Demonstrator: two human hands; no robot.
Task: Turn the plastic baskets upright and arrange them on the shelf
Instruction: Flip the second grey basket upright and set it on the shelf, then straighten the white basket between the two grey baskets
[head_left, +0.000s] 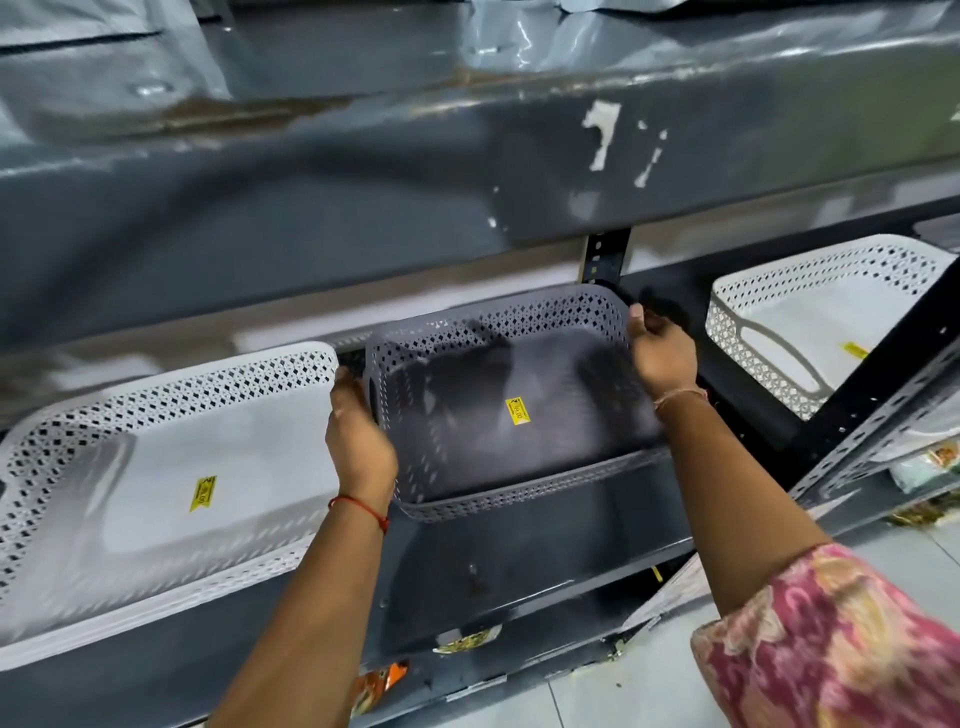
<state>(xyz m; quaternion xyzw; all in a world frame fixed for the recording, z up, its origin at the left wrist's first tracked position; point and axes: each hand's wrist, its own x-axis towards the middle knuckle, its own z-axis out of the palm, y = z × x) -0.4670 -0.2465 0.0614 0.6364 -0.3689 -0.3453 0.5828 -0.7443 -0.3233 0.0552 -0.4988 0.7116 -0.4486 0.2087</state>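
The grey basket sits open side up on the dark metal shelf, between a white basket on the left and a second white basket further right, beyond the slanted shelf upright. The left hand clasps the basket's left end wall with the fingers folded over the rim; the right hand pinches the far right corner of the rim, thumb on top. The basket appears tilted, its near edge lying lower and well back from the shelf's front lip; blur in the frame prevents a firm reading of whether the base rests flat. Risk one: the left end wall is nearly touching the rim of the left white basket, so a push to the left would likely jam the rims together or shift that basket. Risk two: the perforated walls look thin and flexible, so an uneven squeeze could bow the rim and let the corner pinch slip. Risk three: the right hand is close to the perforated rear post, so a push backward could trap the fingers there. Risk four: releasing before the base lies flat could leave the basket skewed in the row.
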